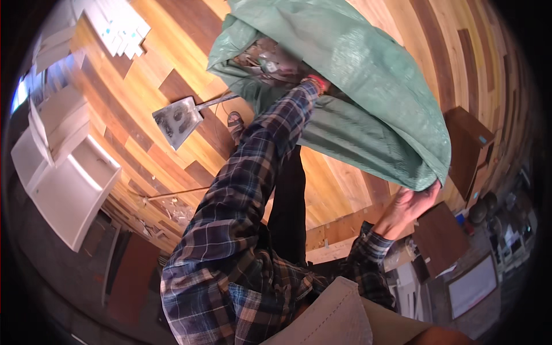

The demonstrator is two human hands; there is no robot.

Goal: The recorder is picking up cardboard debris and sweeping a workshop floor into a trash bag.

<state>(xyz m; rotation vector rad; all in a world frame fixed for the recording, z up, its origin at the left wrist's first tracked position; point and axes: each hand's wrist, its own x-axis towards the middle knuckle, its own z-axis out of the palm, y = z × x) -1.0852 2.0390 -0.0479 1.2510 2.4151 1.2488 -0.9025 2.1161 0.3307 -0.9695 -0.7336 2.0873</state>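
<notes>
A large green woven plastic sack (374, 63) spreads across the upper middle, its mouth gaping toward the left. Mixed scraps and debris (267, 57) show inside that opening. My left arm, in a plaid sleeve, reaches up into the sack; only a bit of my left hand (322, 84) shows by red bands at the wrist, and its fingers are hidden. At the lower right corner of the sack, my right hand (418, 200) grips the bunched edge with its fingers curled under the material. A flat metal shovel (179, 122) lies left of the sack, its handle running toward it.
Plank flooring (333, 190) in mixed brown tones lies beneath. A sandalled foot (235, 123) stands beside the shovel. Pale open furniture pieces (72, 187) are at the left, white panels (118, 29) at the upper left. Brown wooden boxes (468, 146) stand at the right, near a framed panel (472, 286).
</notes>
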